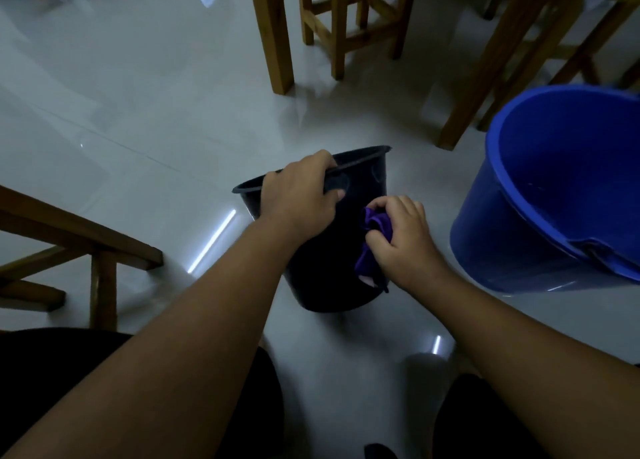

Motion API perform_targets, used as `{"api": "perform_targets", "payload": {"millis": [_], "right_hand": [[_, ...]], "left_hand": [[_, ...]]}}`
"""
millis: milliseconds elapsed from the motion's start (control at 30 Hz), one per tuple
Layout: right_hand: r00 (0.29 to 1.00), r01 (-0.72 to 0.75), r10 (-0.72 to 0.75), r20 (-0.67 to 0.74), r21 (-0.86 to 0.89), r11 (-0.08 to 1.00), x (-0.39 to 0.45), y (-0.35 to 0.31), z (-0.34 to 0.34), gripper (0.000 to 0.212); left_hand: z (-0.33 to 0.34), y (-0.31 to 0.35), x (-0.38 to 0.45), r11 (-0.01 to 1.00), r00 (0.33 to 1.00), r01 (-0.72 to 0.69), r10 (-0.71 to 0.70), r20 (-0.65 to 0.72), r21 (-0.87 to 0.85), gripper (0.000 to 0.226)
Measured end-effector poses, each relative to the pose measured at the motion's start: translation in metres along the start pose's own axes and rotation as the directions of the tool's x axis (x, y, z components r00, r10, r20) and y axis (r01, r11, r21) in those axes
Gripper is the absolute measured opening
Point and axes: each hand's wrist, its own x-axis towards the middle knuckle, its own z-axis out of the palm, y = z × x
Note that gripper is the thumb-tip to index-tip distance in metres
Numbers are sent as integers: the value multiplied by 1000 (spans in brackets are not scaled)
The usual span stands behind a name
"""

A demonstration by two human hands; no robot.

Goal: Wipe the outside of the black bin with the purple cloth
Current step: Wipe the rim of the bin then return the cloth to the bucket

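Pale shiny floor (pixel 145 119) all round, wooden stool legs (pixel 341 25) at the back, and a big blue bucket (pixel 554 188) off to the right. Near its left sits the black bin (pixel 332 271), tipped on the floor. The left hand (pixel 299 190) is clamped over the bin's rim, while the right hand (pixel 403 237) has the purple cloth (pixel 375 224) bunched tight against the bin's outer wall.
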Motion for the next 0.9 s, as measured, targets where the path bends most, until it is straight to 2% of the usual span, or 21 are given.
{"api": "perform_targets", "payload": {"millis": [133, 267, 400, 533, 767, 900], "right_hand": [[999, -23, 21, -45, -42, 999, 0, 4, -16, 37], [997, -39, 33, -70, -76, 996, -4, 7, -27, 24], [997, -58, 54, -57, -63, 996, -10, 8, -33, 24], [995, -85, 80, -60, -83, 993, -12, 9, -36, 24], [992, -108, 96, -80, -163, 981, -18, 14, -45, 25], [990, -109, 89, -113, -194, 975, -18, 15, -49, 23]], "left_hand": [[18, 9, -14, 990, 988, -100, 110, -108, 95, 26], [47, 4, -32, 973, 984, -140, 158, -86, 185, 20], [72, 4, -43, 955, 987, -116, 142, -76, 273, 19], [83, 17, -52, 954, 997, -71, 64, 31, 293, 31], [93, 27, -60, 952, 983, -81, 28, 180, 294, 45], [94, 27, -58, 970, 986, -67, 29, 163, 232, 40]]}}
